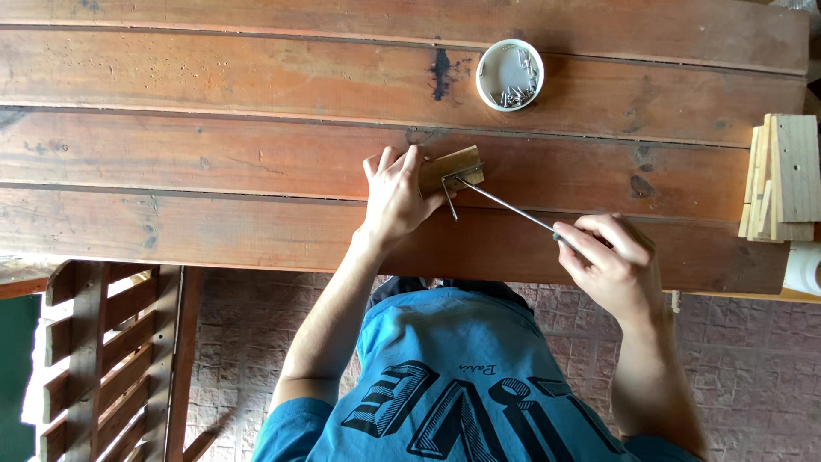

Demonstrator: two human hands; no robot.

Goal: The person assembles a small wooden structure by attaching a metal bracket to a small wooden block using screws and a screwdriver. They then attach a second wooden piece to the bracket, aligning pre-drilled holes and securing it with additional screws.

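A small wooden block [455, 164] lies on the plank table [214, 162]. My left hand [395, 198] rests flat against the block's left end and holds it down. My right hand [609, 255] grips the handle of a thin metal hammer [505, 202]. Its long shaft runs up and to the left, and its slim head sits at the block's front edge. Whether a nail stands under the head is too small to tell.
A white round cup [510, 75] with several nails stands at the back of the table. Stacked pale wood pieces [782, 178] lie at the right edge, with a white object [804, 269] below them. A slatted wooden chair [103, 359] stands at lower left on the tiled floor.
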